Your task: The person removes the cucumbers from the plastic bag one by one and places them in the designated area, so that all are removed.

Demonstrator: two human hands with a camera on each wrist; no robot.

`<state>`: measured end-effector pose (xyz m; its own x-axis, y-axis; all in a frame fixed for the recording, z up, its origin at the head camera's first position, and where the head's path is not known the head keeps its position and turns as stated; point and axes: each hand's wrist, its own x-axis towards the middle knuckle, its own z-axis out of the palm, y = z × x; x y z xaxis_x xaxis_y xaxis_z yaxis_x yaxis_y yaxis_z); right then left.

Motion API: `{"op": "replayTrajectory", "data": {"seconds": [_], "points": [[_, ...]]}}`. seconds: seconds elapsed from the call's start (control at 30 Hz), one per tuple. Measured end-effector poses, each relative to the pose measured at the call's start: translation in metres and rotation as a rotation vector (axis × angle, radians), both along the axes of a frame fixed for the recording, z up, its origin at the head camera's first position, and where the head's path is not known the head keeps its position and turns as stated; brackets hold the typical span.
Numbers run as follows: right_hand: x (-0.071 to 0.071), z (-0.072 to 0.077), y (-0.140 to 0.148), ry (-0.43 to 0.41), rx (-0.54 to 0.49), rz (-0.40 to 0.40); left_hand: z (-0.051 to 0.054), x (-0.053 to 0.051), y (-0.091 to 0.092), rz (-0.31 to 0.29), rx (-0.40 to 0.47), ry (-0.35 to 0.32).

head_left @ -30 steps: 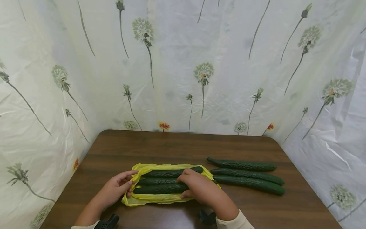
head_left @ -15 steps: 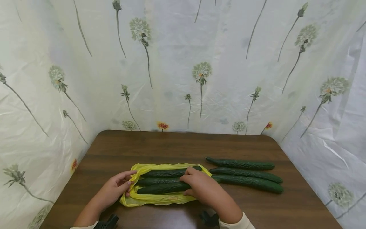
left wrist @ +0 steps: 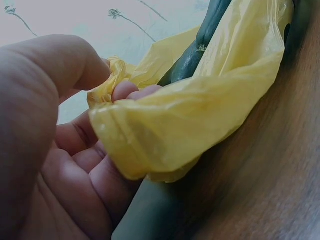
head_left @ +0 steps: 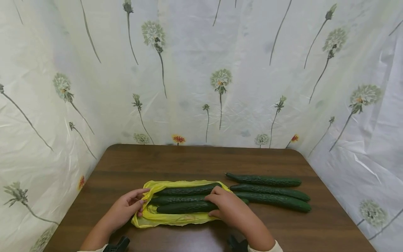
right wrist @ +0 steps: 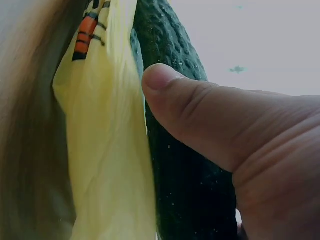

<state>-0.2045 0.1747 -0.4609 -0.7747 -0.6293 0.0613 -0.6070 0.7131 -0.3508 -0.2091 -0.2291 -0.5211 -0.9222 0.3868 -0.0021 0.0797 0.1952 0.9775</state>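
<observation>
A yellow plastic bag (head_left: 176,220) lies spread on the table, with three dark green cucumbers side by side on its open middle. My left hand (head_left: 126,207) pinches the bag's left edge between thumb and fingers; crumpled yellow film (left wrist: 150,132) covers some fingertips in the left wrist view. My right hand (head_left: 229,207) grips the nearest cucumber (head_left: 182,208) by its right part. In the right wrist view the thumb lies along that bumpy cucumber (right wrist: 192,200), beside the bag's side (right wrist: 110,145). The middle cucumber (head_left: 176,200) and far cucumber (head_left: 189,190) lie behind it, partly hidden by this hand.
Three more cucumbers lie to the right on the brown wooden table (head_left: 201,161): a far one (head_left: 267,181), a middle one (head_left: 274,191) and a near one (head_left: 280,202). A flower-printed sheet (head_left: 189,87) hangs behind and at both sides.
My right hand has moved right, and the nearest cucumber has slid right with it, its left end now farther from the bag's left edge. My left hand keeps its hold on the bag.
</observation>
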Motion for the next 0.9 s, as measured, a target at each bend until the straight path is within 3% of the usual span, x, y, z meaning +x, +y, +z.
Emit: {"op": "replayTrajectory", "data": {"seconds": [0.4, 0.7, 0.9], "points": [[0.008, -0.005, 0.018, 0.061, -0.002, -0.052, 0.003, 0.002, 0.002, 0.004, 0.018, -0.002], [0.012, -0.007, 0.031, 0.094, -0.001, -0.105, 0.0, 0.001, 0.002, 0.026, -0.021, -0.002], [0.013, -0.007, 0.04, 0.11, 0.007, -0.132, 0.0, 0.001, 0.001, 0.018, -0.003, -0.003]]}}
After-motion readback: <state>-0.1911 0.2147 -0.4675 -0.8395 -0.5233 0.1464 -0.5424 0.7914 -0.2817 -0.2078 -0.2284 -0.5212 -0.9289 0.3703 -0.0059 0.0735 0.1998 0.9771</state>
